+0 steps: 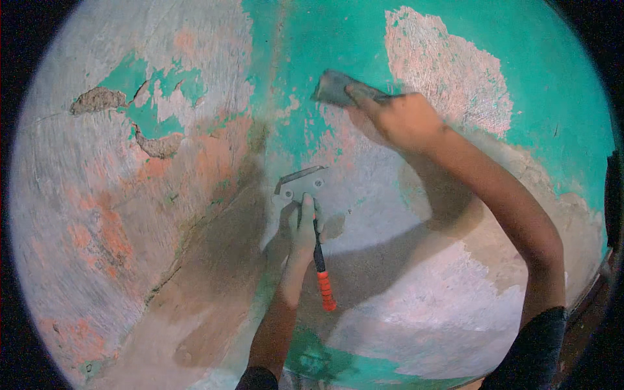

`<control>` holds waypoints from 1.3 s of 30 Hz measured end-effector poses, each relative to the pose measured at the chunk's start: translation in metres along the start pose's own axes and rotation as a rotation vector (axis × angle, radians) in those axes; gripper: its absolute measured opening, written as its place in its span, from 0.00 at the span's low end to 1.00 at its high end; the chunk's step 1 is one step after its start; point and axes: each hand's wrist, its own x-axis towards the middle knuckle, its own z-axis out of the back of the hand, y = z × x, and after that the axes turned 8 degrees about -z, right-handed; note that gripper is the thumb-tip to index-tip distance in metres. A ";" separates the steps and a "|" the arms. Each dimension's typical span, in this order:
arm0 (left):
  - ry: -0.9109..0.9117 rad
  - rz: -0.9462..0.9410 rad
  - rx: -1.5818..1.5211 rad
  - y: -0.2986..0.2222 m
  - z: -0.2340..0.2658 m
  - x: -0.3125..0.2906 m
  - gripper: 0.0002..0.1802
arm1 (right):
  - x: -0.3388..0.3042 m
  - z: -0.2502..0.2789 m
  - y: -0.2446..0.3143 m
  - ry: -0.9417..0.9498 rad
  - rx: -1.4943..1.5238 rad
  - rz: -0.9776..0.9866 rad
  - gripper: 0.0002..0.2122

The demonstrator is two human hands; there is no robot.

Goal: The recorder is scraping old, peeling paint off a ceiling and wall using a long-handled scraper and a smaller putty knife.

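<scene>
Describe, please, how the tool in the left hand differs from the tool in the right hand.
The left tool shows an orange grip; the right tool looks grey and dark. The left tool has two round spots; the right tool looks plain. The left tool is lower in view, the right tool higher. Both are handheld.

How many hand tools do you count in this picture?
2. One is the grey-bladed tool in the right hand, higher up; the other is the orange-and-black-handled tool in the left hand, lower down. Others could be hidden at the dark rim.
</scene>
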 end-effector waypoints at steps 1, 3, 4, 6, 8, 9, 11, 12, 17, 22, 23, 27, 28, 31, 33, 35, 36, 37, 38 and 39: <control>0.020 0.023 0.023 -0.003 0.003 0.000 0.23 | -0.003 0.006 0.008 0.071 -0.024 0.072 0.26; -0.023 -0.164 0.178 0.004 -0.002 0.011 0.24 | 0.010 0.016 -0.017 0.079 -0.057 0.056 0.25; -0.067 -0.350 0.335 0.005 -0.005 0.017 0.25 | 0.018 0.016 -0.035 -0.073 -0.053 -0.017 0.25; -0.038 -0.281 0.379 -0.016 -0.011 0.022 0.24 | 0.025 0.000 -0.046 -0.194 -0.055 -0.123 0.28; -0.030 -0.204 0.431 -0.039 -0.015 0.026 0.23 | 0.014 -0.006 -0.012 -0.130 -0.053 -0.047 0.28; -0.017 -0.278 0.492 -0.051 -0.020 0.028 0.21 | 0.010 -0.007 0.001 -0.067 -0.061 0.029 0.27; -0.002 -0.356 0.561 -0.070 -0.037 0.031 0.20 | 0.015 0.000 -0.015 -0.047 -0.072 0.038 0.27; -0.026 -0.538 0.669 -0.078 -0.045 0.032 0.19 | 0.023 0.008 -0.026 -0.070 -0.062 -0.012 0.28; -0.091 -0.731 0.670 -0.089 -0.074 0.039 0.19 | 0.024 -0.008 -0.013 -0.225 0.027 -0.087 0.28; -0.033 -0.760 0.932 -0.089 -0.083 0.057 0.15 | 0.038 -0.005 -0.042 -0.257 0.082 -0.193 0.29; -0.092 -1.099 0.839 -0.072 -0.077 0.072 0.16 | 0.037 -0.004 -0.039 -0.267 0.085 -0.196 0.29; -0.001 -0.979 0.752 -0.055 -0.056 0.100 0.18 | 0.035 -0.016 -0.014 -0.326 0.071 0.026 0.27; -0.005 -0.956 0.691 -0.054 -0.059 0.102 0.18 | 0.038 -0.007 -0.021 -0.312 0.088 -0.081 0.27; -0.016 -0.866 0.618 -0.052 -0.062 0.102 0.19 | 0.039 -0.015 -0.007 -0.286 0.105 -0.187 0.28; -0.026 -0.803 0.609 -0.052 -0.058 0.104 0.20 | 0.039 -0.021 -0.003 -0.276 0.108 -0.187 0.28; -0.013 -0.902 0.809 -0.062 -0.050 0.105 0.21 | 0.040 -0.017 -0.001 -0.322 0.177 -0.099 0.30; -0.021 -0.903 0.827 -0.069 -0.044 0.104 0.21 | 0.041 -0.015 0.003 -0.331 0.193 -0.097 0.30; 0.047 -0.918 0.806 -0.080 -0.050 0.099 0.21 | 0.040 -0.016 0.002 -0.322 0.201 -0.132 0.31; 0.114 -0.932 0.787 -0.091 -0.053 0.095 0.21 | 0.040 -0.018 0.002 -0.314 0.212 -0.167 0.32; 0.116 -0.930 0.797 -0.104 -0.054 0.089 0.21 | 0.039 -0.020 0.003 -0.315 0.221 -0.171 0.32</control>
